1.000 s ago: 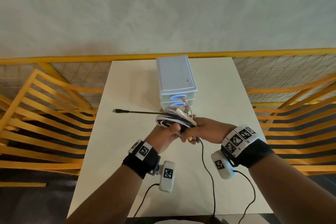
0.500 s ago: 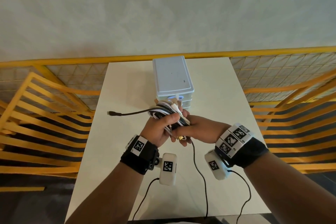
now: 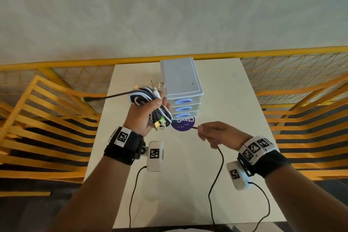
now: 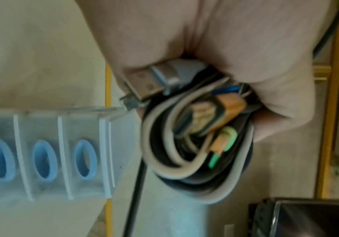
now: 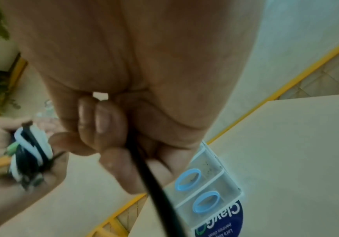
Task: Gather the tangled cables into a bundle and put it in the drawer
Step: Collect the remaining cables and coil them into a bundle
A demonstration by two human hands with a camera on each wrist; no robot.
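Cables in the bundle (image 3: 150,103) are soft and springy; your left hand (image 3: 145,117) grips its middle firmly, while your right hand (image 3: 214,133) pinches the loose black cable (image 3: 216,175).

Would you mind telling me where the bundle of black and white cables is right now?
In the head view, the bundle of black and white cables is gripped in the left hand, raised above the white table, just left of the grey three-drawer organiser.
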